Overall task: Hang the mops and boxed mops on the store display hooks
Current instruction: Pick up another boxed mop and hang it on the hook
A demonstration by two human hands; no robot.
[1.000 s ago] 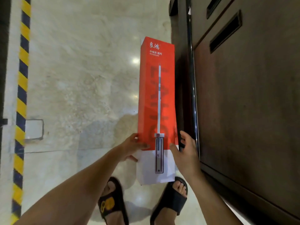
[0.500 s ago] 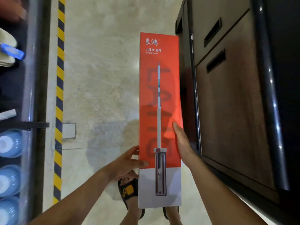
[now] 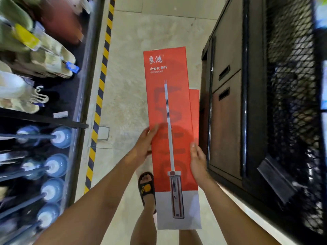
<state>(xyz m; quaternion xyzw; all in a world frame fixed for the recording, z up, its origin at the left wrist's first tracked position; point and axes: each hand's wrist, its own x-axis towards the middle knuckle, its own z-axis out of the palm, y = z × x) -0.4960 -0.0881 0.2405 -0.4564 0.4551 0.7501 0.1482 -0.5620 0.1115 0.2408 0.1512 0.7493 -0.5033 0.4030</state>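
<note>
The tall red-and-white cardboard mop box (image 3: 169, 112) was gripped along its long edges by the left hand (image 3: 146, 145) and the right hand (image 3: 198, 160), and held over the pale stone floor (image 3: 131, 85). A second red box (image 3: 194, 106) showed just behind it. Neither was hung yet, though blue-headed mops (image 3: 56, 137) were racked at the left.

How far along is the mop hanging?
Blue mops already sit in the left rack, by whom I cannot tell. In hand: the red boxed mop, gripped by the left hand and right hand, on no hook yet. Left: a second red box behind it.
</note>
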